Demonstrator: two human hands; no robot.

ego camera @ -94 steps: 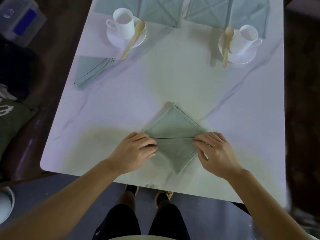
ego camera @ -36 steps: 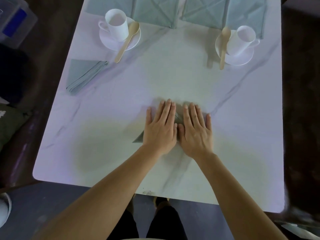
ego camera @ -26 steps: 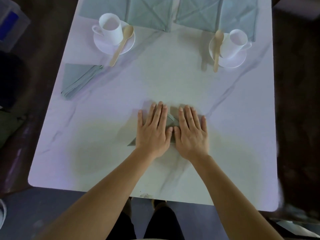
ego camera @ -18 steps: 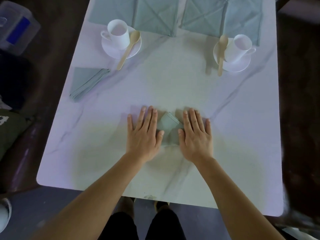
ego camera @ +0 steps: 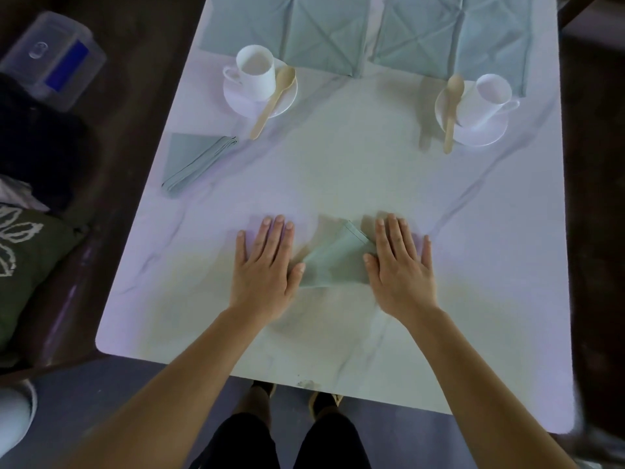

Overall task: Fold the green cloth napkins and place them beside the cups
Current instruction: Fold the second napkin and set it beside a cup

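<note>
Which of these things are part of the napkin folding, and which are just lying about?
Belongs to the job: the half-folded napkin between the left hand and right hand; the finished napkin near the left cup; the right cup; the flat napkins at the far edge.
Just lying about: the plastic box and green cushion, off to the left.

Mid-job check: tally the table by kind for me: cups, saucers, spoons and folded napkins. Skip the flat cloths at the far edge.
Cups: 2
Saucers: 2
Wooden spoons: 2
Folded napkins: 2
Total: 8
</note>
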